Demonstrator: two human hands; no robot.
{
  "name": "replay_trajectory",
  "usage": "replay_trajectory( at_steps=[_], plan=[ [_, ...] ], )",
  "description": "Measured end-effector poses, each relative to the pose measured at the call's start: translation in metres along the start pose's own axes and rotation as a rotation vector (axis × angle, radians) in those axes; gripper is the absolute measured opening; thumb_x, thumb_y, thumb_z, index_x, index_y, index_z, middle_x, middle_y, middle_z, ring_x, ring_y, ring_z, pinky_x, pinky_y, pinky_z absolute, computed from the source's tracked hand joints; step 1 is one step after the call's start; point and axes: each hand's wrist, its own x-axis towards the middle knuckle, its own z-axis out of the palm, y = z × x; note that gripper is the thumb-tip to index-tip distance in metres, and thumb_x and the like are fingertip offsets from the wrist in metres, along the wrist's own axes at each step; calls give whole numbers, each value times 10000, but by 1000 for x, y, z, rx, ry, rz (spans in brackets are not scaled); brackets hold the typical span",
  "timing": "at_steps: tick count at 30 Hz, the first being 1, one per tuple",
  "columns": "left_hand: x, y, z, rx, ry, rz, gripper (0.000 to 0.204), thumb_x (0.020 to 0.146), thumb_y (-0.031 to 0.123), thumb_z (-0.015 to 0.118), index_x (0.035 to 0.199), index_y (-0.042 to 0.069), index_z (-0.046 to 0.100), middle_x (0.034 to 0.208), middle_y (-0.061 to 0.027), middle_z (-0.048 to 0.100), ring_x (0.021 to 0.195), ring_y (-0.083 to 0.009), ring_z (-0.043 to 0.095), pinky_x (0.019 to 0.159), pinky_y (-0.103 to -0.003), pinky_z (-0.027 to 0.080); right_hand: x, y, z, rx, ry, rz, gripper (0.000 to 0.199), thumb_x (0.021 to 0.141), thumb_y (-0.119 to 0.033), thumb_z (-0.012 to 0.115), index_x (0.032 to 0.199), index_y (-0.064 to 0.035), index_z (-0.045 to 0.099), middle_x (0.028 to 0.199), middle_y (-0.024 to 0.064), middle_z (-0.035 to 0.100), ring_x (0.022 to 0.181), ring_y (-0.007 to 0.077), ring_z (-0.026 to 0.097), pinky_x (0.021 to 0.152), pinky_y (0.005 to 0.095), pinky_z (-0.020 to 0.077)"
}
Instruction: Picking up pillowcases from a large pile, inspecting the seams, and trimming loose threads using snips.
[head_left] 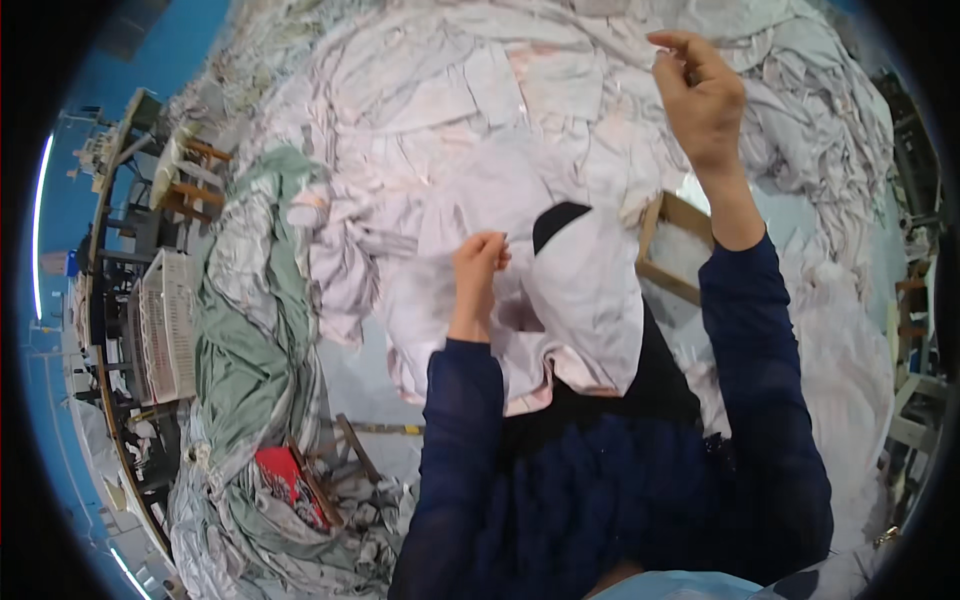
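Observation:
A pale pinkish-white cloth (585,290) lies draped over my lap, with black trousers showing beside it and at a dark gap near its top. Just over this cloth, my left hand (478,278) has its fingers curled closed; what they pinch, if anything, is hidden. High at the upper right, my right hand (700,100) is raised well away from the lap, thumb and bent fingers brought together. Anything between those fingertips is too small to make out. Dark blue sleeves cover both forearms.
A large heap of white and pale pink fabric (420,85) fills the far side. Beside my right forearm stands an open cardboard box (670,280). Green cloth (255,345), a white plastic basket (168,325), a wooden stool (195,180) and a red patterned piece (290,485) are on the left.

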Motion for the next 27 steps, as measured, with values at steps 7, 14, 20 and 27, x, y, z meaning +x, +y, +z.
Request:
replay_trajectory(
  at_steps=[7,14,20,27],
  plan=[
    [-23,1,27,259,-155,201,283,903,174,747,1085,-33,683,904,-85,697,670,-118,626,622,-245,501,-153,88,2,-89,-504,435,233,967,-235,644,1077,-52,735,701,109,666,587,199,627,575,318,479],
    [-66,29,48,586,-34,491,254,839,139,773,1012,5,645,983,-113,643,910,-235,642,755,-348,507,-216,112,-16,248,-620,1172,311,980,-335,670,907,-33,676,659,7,593,540,79,539,496,250,430],
    [-141,29,78,616,-447,597,321,784,115,777,1050,20,625,1009,-134,618,924,-327,616,794,-392,502,-232,117,-12,263,-369,1098,392,932,-388,718,926,0,667,729,47,632,522,73,529,419,236,339],
    [-155,28,115,950,-470,777,570,711,268,862,1167,26,619,1156,-144,603,1079,-350,570,886,-442,467,-226,117,-8,441,-417,1482,286,887,-248,794,861,-14,632,697,39,592,497,75,487,406,234,325]
  ],
)
